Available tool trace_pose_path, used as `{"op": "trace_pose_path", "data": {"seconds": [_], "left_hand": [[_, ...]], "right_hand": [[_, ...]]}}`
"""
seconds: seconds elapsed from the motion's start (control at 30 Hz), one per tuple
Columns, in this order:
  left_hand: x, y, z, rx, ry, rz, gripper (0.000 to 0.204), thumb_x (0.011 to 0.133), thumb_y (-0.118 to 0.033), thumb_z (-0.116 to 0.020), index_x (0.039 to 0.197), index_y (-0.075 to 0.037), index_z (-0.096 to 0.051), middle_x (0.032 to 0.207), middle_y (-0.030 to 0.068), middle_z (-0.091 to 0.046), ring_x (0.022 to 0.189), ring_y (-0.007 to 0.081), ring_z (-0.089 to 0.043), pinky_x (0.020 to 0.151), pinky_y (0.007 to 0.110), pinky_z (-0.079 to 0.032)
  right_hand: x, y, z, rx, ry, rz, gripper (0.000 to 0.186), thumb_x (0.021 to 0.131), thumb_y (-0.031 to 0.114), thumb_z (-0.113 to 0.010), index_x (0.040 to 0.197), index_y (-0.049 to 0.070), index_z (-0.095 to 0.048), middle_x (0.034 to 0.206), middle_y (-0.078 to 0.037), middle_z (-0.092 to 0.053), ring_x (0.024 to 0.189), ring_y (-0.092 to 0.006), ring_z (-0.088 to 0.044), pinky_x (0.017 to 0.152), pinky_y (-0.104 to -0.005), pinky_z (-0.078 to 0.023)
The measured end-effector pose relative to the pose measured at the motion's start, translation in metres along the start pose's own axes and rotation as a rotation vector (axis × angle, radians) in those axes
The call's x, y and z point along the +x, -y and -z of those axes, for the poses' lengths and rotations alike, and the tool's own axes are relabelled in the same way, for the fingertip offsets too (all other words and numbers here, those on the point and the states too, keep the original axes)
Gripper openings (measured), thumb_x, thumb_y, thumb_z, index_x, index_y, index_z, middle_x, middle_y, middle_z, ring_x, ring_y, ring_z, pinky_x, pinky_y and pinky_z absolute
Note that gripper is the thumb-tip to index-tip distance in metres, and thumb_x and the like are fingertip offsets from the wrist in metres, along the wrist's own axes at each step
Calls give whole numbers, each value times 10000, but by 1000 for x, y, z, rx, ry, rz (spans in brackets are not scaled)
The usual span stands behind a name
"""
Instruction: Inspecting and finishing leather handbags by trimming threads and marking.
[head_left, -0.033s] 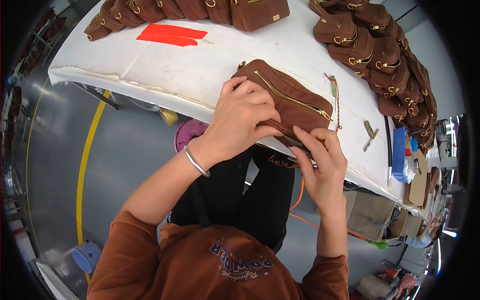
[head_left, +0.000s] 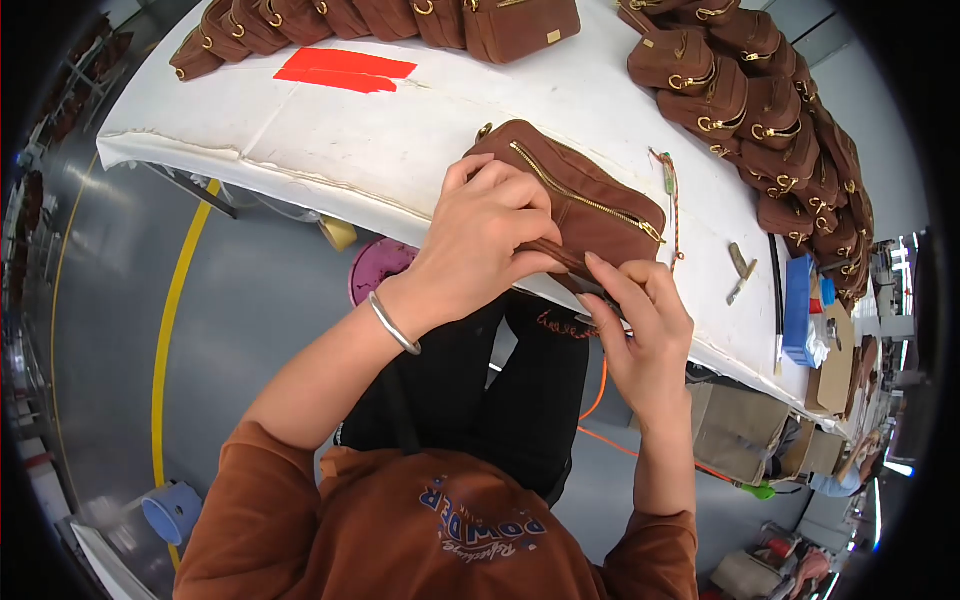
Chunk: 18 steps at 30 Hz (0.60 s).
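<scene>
A brown zippered bag (head_left: 600,200) with gold hardware lies at the front edge of the white table (head_left: 230,120). My left hand (head_left: 485,225) is closed on its near edge, fingers curled over it and thumb beneath a folded strip. Just to the right, my right hand (head_left: 635,320) pinches the same edge between thumb and fingers; what lies under the fingertips is partly hidden. A small cord with a green piece (head_left: 668,175) lies right of the bag, near a small metal tool (head_left: 742,270).
Several brown bags stand along the back (head_left: 515,25) and right (head_left: 700,100), near red patches (head_left: 343,68). A blue bin (head_left: 798,310) and thin rod (head_left: 775,290) are at right. Below are a purple stool (head_left: 375,265), orange cable (head_left: 590,415) and blue bucket (head_left: 170,515). A co-worker (head_left: 840,478) is far right.
</scene>
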<state>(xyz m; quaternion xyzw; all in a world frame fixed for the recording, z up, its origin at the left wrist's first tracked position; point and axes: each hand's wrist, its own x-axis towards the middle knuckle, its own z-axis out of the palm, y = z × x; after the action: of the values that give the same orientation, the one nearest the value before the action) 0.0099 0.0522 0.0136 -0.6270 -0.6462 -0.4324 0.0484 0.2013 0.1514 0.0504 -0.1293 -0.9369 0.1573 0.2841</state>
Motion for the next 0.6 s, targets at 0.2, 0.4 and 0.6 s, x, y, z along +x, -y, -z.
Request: {"op": "trace_pose_path", "data": {"seconds": [0.2,0.4,0.6], "left_hand": [[3,-1,0,-11,-8,30,202,656,-209,-838,778,-124,-702,914,-11,-565,954,192,-550,995,395,-340],[5,-3,0,-3,-1,63,200,631,-193,-842,762,-116,-711,881,-9,-553,942,194,-540,979,390,-341],[4,-8,-6,13,-32,130,202,631,-190,-843,785,-121,-731,850,-9,-542,936,202,-528,926,378,-348]], "right_hand": [[4,8,-11,29,-43,-63,413,787,25,-743,1187,120,-699,793,-45,-539,622,-182,-541,526,-320,-446],[6,16,-10,29,3,-164,395,822,34,-726,1202,139,-699,757,-51,-542,580,-189,-535,529,-324,-452],[-8,29,-25,123,-61,-353,365,855,24,-708,1208,115,-696,774,-85,-621,604,-192,-581,576,-306,-492]]}}
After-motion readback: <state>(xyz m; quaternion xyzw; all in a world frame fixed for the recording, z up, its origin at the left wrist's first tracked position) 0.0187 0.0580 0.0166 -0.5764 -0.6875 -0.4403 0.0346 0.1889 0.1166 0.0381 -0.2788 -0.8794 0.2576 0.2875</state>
